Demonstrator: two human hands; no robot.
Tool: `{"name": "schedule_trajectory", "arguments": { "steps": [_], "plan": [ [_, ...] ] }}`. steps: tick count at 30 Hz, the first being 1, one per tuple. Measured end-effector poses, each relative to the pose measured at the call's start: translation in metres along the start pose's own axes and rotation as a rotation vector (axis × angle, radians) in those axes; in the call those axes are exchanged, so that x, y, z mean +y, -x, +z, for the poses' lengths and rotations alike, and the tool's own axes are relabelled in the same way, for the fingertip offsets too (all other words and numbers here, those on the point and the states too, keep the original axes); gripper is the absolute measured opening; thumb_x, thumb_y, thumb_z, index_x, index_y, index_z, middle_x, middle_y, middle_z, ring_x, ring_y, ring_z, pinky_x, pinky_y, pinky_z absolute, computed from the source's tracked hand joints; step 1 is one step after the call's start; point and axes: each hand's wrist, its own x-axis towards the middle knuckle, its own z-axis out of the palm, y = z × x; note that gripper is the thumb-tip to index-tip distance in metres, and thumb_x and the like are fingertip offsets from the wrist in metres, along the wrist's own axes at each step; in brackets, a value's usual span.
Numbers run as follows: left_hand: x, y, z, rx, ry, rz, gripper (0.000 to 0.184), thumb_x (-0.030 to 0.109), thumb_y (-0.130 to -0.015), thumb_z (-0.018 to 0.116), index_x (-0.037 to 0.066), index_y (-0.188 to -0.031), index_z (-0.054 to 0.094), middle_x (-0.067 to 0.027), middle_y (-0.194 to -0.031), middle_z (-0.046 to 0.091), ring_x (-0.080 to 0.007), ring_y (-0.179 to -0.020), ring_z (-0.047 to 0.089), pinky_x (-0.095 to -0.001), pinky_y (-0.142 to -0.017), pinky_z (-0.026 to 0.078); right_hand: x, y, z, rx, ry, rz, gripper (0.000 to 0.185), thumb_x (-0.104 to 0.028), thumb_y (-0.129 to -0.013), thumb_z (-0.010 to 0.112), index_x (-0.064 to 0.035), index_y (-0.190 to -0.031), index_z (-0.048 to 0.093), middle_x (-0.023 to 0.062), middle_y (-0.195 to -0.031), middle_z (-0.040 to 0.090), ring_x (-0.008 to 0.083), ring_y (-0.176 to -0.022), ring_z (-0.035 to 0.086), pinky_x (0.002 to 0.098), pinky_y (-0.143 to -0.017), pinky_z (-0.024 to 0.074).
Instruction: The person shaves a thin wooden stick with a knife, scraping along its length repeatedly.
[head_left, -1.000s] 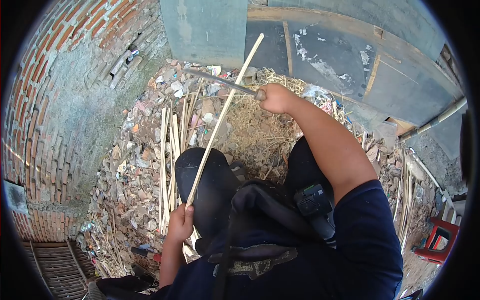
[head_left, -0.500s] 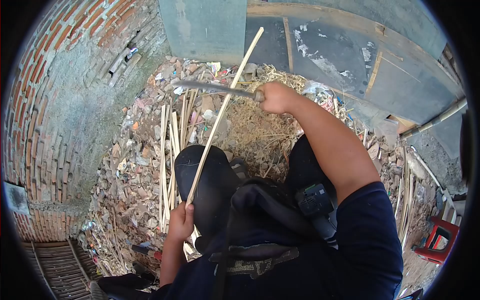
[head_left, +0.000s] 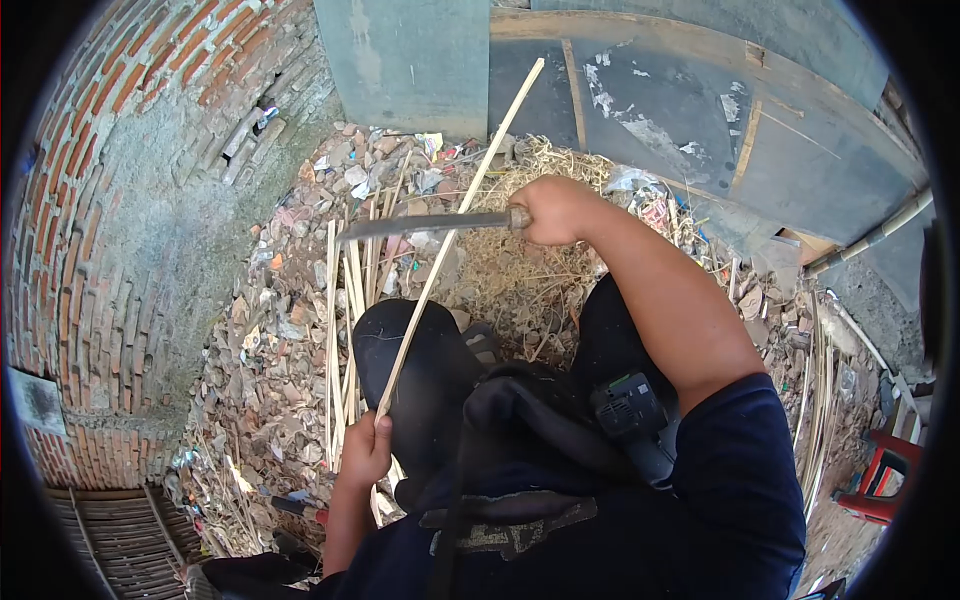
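- Left hand (head_left: 366, 450), low beside the left knee (head_left: 400, 345), grips the near end of the wooden strip (head_left: 428, 290), thumb uppermost.
- Right hand (head_left: 556, 211), farther forward, wraps the handle of the knife (head_left: 415, 226), forearm (head_left: 655, 280) angled inward.
- The strip slants forward from the left hand, crossing the blade; contact unclear.

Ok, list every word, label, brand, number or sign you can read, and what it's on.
No text can be read.
Black vented device: small pale marking, too small to read.
Dark shirt: faded patch, no letters I can make out.
Yellowish wrapper: any print is too small.
Machete: no lettering visible.
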Motion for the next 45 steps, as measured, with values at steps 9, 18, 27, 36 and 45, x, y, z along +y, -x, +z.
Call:
{"name": "schedule_trajectory", "arguments": {
  "steps": [9,18,27,36,45],
  "plan": [
    [-0.010,0.050,-0.021,-0.078,0.040,-0.114,0.046,0.035,-0.107,0.053,0.000,-0.077,0.052,-0.0116,-0.056,0.051,-0.0187,-0.051,0.051,-0.0384,-0.051,0.041,0.056,0.001,-0.008,0.176,-0.028,0.176,0.032,-0.019,-0.075,0.067,-0.0051,-0.104,0.072,0.0223,-0.098,0.072,0.0403,-0.097,0.069,0.0493,-0.086,0.0541],
    [-0.038,0.069,-0.008,-0.147,0.191,-0.208,0.046,0.038,-0.109,0.050,0.003,-0.079,0.053,-0.0012,-0.056,0.052,-0.0099,-0.052,0.050,-0.0319,-0.050,0.041,0.042,-0.004,-0.016,-0.059,-0.189,0.308,0.033,-0.016,-0.078,0.064,-0.0062,-0.109,0.072,0.0227,-0.105,0.072,0.0380,-0.103,0.069,0.0471,-0.091,0.0544],
    [-0.014,0.061,-0.012,-0.153,0.060,-0.188,0.055,0.048,-0.108,0.045,-0.001,-0.085,0.056,-0.0074,-0.060,0.051,-0.0175,-0.058,0.050,-0.0373,-0.055,0.040,0.005,0.011,-0.008,-0.081,-0.032,0.099,0.029,-0.016,-0.080,0.063,-0.0068,-0.105,0.072,0.0205,-0.099,0.073,0.0390,-0.096,0.069,0.0474,-0.085,0.0546],
    [-0.032,0.059,-0.013,-0.055,-0.049,-0.059,0.044,0.034,-0.106,0.053,0.001,-0.077,0.052,-0.0173,-0.055,0.054,-0.0333,-0.049,0.059,-0.0424,-0.050,0.043,0.088,-0.017,0.005,0.233,-0.230,0.305,0.032,-0.023,-0.081,0.063,0.0019,-0.100,0.070,0.0259,-0.093,0.071,0.0416,-0.091,0.069,0.0483,-0.083,0.0533],
    [-0.026,0.052,-0.001,-0.066,0.018,-0.079,0.047,0.037,-0.107,0.052,0.000,-0.079,0.054,-0.0120,-0.053,0.050,-0.0232,-0.048,0.052,-0.0402,-0.049,0.040,0.062,0.002,-0.019,0.005,-0.122,0.238,0.036,-0.019,-0.077,0.064,-0.0054,-0.110,0.072,0.0236,-0.102,0.072,0.0400,-0.098,0.069,0.0478,-0.086,0.0538]
  ]
}}
